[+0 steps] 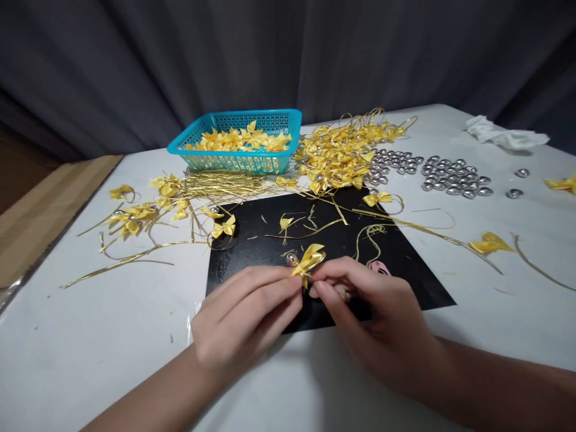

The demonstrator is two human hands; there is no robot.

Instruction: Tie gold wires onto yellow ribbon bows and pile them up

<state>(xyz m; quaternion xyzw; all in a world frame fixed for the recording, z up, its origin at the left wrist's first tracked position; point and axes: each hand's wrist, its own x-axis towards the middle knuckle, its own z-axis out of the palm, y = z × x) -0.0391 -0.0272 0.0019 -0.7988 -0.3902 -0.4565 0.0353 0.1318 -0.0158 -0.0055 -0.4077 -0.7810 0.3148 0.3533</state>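
Observation:
My left hand [245, 315] and my right hand [375, 318] meet over the near edge of a black mat [405, 264]. Both pinch one small yellow ribbon bow [308, 260] between their fingertips. A tiny silver bead [292, 259] shows right beside the bow at the left fingertips. Loose gold cords [315, 231] and bits of yellow ribbon lie on the mat just beyond the hands.
A teal basket [234, 161] of yellow bows stands at the back. A heap of finished bows with gold loops [342, 153] lies right of it, then silver beads [452, 177]. Gold cords and bows [153, 207] spread left. A white cloth [504, 135] lies far right.

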